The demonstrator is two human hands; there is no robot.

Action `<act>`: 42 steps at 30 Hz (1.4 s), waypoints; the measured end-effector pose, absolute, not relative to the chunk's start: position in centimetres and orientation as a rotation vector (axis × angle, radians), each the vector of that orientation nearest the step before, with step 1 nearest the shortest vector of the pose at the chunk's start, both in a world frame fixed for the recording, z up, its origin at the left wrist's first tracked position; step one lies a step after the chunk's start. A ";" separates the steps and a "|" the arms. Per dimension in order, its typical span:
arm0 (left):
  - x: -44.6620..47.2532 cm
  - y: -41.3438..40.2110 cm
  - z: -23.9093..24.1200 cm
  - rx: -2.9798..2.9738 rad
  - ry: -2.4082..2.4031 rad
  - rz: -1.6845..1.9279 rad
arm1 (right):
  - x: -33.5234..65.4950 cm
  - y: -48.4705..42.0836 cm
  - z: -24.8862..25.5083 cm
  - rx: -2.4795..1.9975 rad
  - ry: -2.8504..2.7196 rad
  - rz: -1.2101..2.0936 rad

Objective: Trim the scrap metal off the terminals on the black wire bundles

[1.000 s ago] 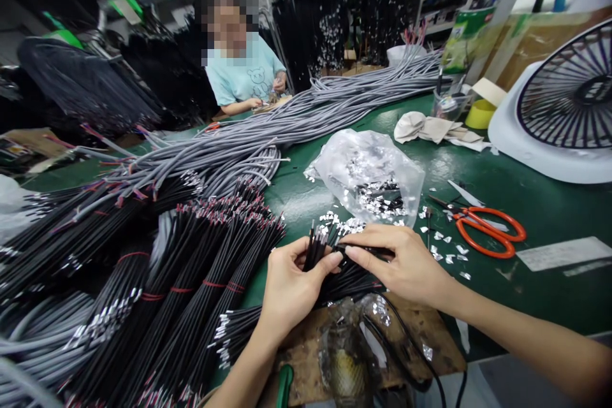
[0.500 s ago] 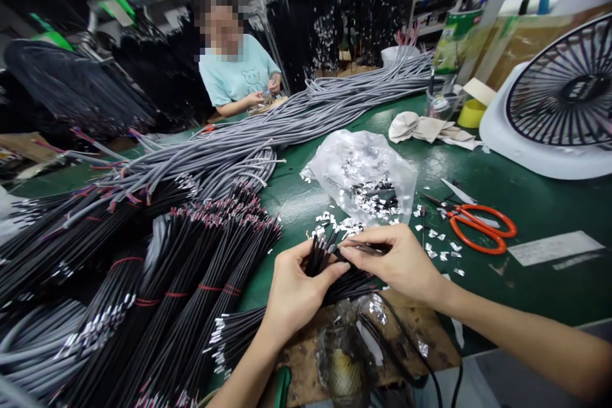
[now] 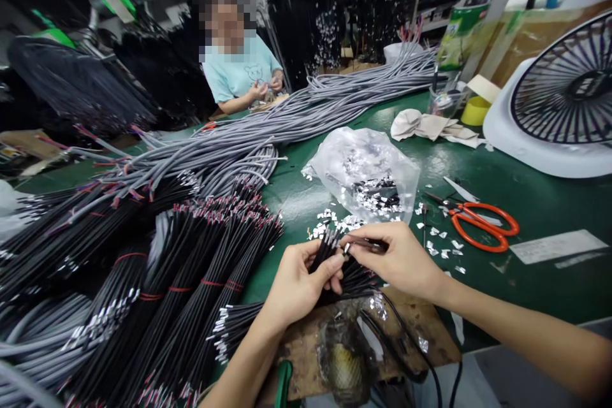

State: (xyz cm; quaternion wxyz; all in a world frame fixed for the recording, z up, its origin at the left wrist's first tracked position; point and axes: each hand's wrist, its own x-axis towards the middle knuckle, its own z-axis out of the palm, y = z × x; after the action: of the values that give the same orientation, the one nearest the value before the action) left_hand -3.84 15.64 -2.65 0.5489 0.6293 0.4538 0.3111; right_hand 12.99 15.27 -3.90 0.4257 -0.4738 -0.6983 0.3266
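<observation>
Black wires [image 3: 328, 244], too many to count, stood gripped in the curled left hand [image 3: 297, 284]; the right hand [image 3: 400, 259] pinched one slender dark tool [image 3: 371, 244] beside their tips. I saw open green tabletop [image 3: 535, 293] between one pair of scissors [image 3: 466, 209] and the near edge.

Over there, the green table [image 3: 564, 204] carries grey cables [image 3: 287, 116] stretched across it, black wires [image 3: 205, 274] heaped beside them, and 1 plastic bag [image 3: 361, 162] with silver bits [image 3: 445, 254] scattered near it. 1 fan [image 3: 567, 86] stands by a crumpled cloth [image 3: 423, 126], and 1 pair of scissors [image 3: 467, 210] lies near a paper strip [image 3: 559, 246].
</observation>
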 end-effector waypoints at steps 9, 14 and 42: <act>-4.1 16.0 -2.7 1.477 1.035 0.692 | 14.4 16.1 -2.7 -1.316 -1.732 0.656; -4.2 16.2 -3.0 1.507 1.034 0.700 | 14.0 15.9 -2.3 -1.205 -1.890 0.835; -4.2 15.8 -2.7 1.549 1.284 0.935 | 12.9 15.6 -3.5 -1.243 -1.747 0.764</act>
State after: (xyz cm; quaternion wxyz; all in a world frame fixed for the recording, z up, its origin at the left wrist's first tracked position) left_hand -4.16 15.78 -2.72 0.4452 0.6252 0.5182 0.3774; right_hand 12.90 15.58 -3.52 0.4192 -0.4958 -0.6969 0.3046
